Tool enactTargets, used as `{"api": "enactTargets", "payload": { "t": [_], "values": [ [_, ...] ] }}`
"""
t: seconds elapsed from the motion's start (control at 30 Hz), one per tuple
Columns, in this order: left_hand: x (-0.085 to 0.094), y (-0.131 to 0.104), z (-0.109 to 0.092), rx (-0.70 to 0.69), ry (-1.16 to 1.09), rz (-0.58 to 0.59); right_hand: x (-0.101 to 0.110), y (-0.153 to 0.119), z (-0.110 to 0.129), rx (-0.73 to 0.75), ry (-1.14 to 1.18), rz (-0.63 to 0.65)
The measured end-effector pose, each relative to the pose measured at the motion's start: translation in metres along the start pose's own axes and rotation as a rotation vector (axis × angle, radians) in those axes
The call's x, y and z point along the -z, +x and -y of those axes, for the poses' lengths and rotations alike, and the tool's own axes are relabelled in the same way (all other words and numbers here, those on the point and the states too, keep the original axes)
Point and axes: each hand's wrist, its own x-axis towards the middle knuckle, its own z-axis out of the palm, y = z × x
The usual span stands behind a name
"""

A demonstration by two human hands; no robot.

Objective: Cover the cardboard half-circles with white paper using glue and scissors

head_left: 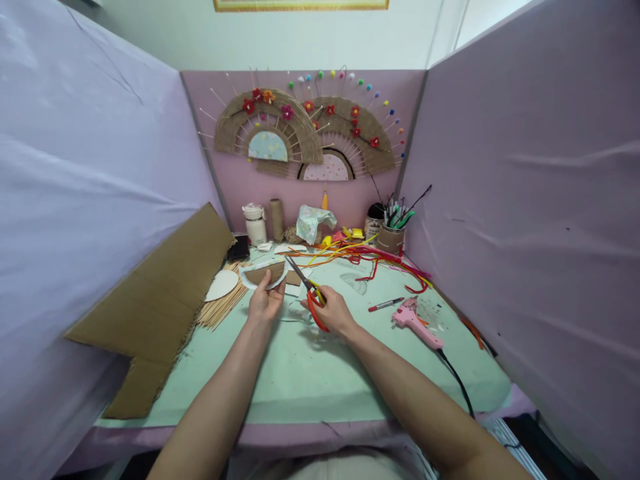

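Observation:
My left hand (pixel 266 300) grips a half-round piece of brown cardboard (pixel 264 272) with a pale cloth border sticking out around its edge. The thumb presses on the cardboard face, the fingers lie behind it. My right hand (pixel 331 310) is closed around the red and yellow handles of a pair of scissors (pixel 316 303). The scissor blades point up and left, slightly parted, close to the right end of the cloth border. Beneath the scissors, pale scraps (pixel 300 310) lie on the green tabletop (pixel 285 373). A small brown cardboard piece (pixel 295 277) lies just behind the left fingers.
A large cardboard sheet (pixel 155 300) leans at left beside thin wooden sticks (pixel 220 310) and a white oval (pixel 221 285). At right lie a pink glue gun (pixel 417 327), a red marker (pixel 386 305) and pipe cleaners (pixel 380 253). Decorated cardboard fans (pixel 360 120) hang on the back panel.

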Motion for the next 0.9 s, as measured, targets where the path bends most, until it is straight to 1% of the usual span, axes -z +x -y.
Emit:
{"api": "enactTargets", "payload": {
  "t": [0.1, 0.37, 0.6, 0.8, 0.9],
  "values": [
    [0.001, 0.001, 0.0, -0.002, -0.043, 0.002, -0.002, -0.001, -0.002, 0.013, -0.049, 0.003],
    [0.0, -0.002, 0.001, 0.011, -0.086, 0.059, -0.005, -0.002, -0.004, 0.006, -0.098, 0.007],
    [-0.001, -0.003, 0.002, 0.01, -0.118, 0.047, -0.004, -0.002, -0.004, 0.0, -0.116, -0.009],
    [-0.002, -0.007, 0.009, 0.047, -0.062, 0.059, -0.004, -0.002, -0.005, 0.014, -0.101, -0.043],
    [-0.004, -0.013, 0.016, 0.057, -0.023, 0.093, -0.004, -0.001, -0.006, 0.017, -0.09, -0.061]
  ]
}}
